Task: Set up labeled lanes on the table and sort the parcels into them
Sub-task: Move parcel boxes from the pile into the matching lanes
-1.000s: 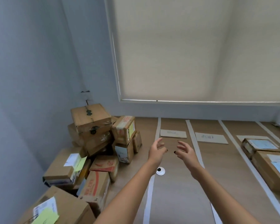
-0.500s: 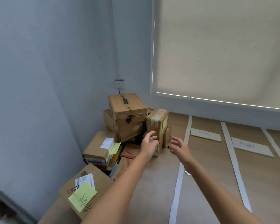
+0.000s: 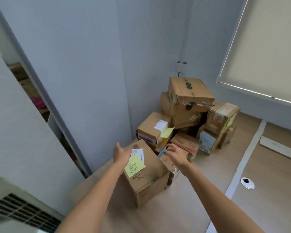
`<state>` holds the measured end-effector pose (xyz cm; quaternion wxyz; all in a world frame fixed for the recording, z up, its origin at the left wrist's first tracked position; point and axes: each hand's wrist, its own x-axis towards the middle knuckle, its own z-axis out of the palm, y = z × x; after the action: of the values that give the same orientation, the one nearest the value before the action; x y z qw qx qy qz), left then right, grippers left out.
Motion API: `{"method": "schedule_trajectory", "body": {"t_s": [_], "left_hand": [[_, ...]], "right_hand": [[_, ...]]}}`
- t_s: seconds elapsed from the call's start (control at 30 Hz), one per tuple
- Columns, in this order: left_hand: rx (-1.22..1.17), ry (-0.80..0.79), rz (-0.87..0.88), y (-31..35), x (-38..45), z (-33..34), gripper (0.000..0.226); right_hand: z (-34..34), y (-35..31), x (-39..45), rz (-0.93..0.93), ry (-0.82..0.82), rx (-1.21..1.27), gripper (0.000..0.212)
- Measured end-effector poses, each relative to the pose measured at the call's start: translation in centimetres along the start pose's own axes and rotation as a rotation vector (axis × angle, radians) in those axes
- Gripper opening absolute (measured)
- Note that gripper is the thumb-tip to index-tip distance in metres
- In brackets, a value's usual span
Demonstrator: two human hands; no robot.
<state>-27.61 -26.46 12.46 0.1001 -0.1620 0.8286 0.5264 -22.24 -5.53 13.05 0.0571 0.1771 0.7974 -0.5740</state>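
Note:
Several cardboard parcels are piled in the table's far left corner. The nearest parcel (image 3: 148, 175) is a brown box with a yellow-green sticky note (image 3: 134, 165) and a white label on top. My left hand (image 3: 121, 154) hovers open at that box's left top edge. My right hand (image 3: 175, 155) is open above its right side, over a red-printed parcel (image 3: 185, 144). Neither hand holds anything. Behind stands a parcel with a yellow note (image 3: 154, 127), a tall stack (image 3: 189, 96) and a taped parcel (image 3: 223, 116).
White tape (image 3: 247, 153) marks a lane line on the wooden table (image 3: 267, 174), with a pale label card (image 3: 279, 148) in the lane at right. A round cable grommet (image 3: 247, 182) sits near the line. Walls close the corner; a blind (image 3: 267, 47) hangs at right.
The view has swung left and down toward the parcel pile. Both hands moved from the small stacked parcels to the nearest big box with the sticky note.

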Motion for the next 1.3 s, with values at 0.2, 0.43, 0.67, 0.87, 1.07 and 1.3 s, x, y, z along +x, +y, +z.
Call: {"method": "schedule_trajectory", "body": {"t_s": [0.2, 0.43, 0.67, 0.87, 1.07, 1.3], "left_hand": [[0.057, 0.041, -0.161, -3.3, -0.9, 0.4, 0.083], [-0.268, -0.113, -0.36, -4.7, -2.4, -0.1, 0.035], [-0.186, 0.003, -0.144, 0.7, -2.7, -7.1, 0.036], [-0.25, 0.056, 0.115, 7.7, -3.4, -10.2, 0.043], [-0.319, -0.125, 0.294, 12.8, -5.8, -2.1, 0.042], [-0.282, -0.573, 0.408, 17.5, -13.9, 16.2, 0.048]], "right_hand": [[3.9, 3.3, 0.7, 0.241, -0.208, -0.248, 0.05], [5.3, 2.6, -0.7, 0.183, -0.189, -0.266, 0.042], [7.1, -4.1, -2.4, -0.018, -0.229, -0.079, 0.052], [5.5, -9.6, -3.2, -0.21, -0.112, 0.053, 0.041], [-4.4, -8.9, -5.3, -0.232, 0.148, 0.146, 0.033], [-20.3, -0.5, -13.9, -0.116, 0.519, 0.232, 0.026]]}}
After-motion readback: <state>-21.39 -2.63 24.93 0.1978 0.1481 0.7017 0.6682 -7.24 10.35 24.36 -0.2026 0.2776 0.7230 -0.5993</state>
